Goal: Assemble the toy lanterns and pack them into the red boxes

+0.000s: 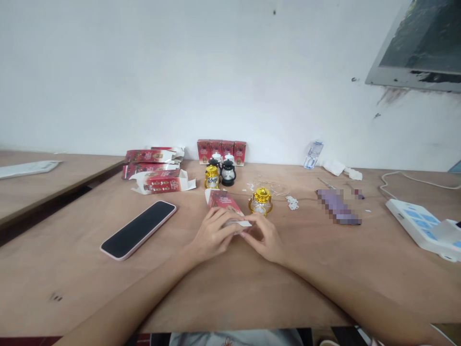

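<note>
A red printed cardboard box (226, 201) lies on the table in front of me, with a white flap at its near end. My left hand (216, 232) is closed over the near end of the box, its fingers covering part of it. At the flap's right corner, my right hand (264, 238) pinches the white edge between thumb and fingertip. Just beyond the right hand stands a gold miniature lantern (261, 201) with a clear body. Behind the box are another gold lantern (212, 178) and a black lantern (228, 173), with more black and white ones partly hidden.
Several red boxes (222, 152) stand against the wall. Flattened cartons (149, 156) and an opened box (162, 181) lie left. A phone (139, 230) rests near my left arm. Rightward are paper scraps (292, 203), a pixelated purple item (338, 206) and a power strip (421, 226).
</note>
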Action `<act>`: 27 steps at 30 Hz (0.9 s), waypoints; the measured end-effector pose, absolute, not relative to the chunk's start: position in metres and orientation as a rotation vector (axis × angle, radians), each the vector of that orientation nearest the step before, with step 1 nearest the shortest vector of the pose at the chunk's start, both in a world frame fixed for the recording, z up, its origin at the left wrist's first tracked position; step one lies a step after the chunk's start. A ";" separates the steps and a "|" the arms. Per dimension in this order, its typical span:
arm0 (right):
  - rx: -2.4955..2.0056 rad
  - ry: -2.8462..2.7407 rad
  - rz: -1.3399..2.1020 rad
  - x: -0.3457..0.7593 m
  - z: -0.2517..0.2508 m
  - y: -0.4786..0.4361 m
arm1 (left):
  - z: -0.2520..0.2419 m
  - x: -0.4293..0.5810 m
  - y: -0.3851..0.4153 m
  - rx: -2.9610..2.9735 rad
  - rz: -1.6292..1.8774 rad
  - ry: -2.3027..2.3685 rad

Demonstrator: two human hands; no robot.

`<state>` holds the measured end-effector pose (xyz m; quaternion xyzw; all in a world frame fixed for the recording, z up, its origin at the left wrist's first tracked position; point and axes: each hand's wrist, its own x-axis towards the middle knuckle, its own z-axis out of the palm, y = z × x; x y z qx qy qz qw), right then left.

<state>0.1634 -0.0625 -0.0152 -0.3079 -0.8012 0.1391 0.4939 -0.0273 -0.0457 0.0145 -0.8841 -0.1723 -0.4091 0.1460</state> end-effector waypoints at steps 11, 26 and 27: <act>-0.987 -1.671 0.508 0.165 -0.016 -0.058 | 0.011 -0.026 -0.044 -2.367 -1.332 -0.603; -0.643 -1.762 0.610 0.168 -0.018 -0.068 | 0.014 -0.033 -0.039 -2.262 -1.299 -0.604; -0.656 -1.763 0.595 0.169 -0.019 -0.067 | 0.013 -0.033 -0.039 -2.262 -1.302 -0.594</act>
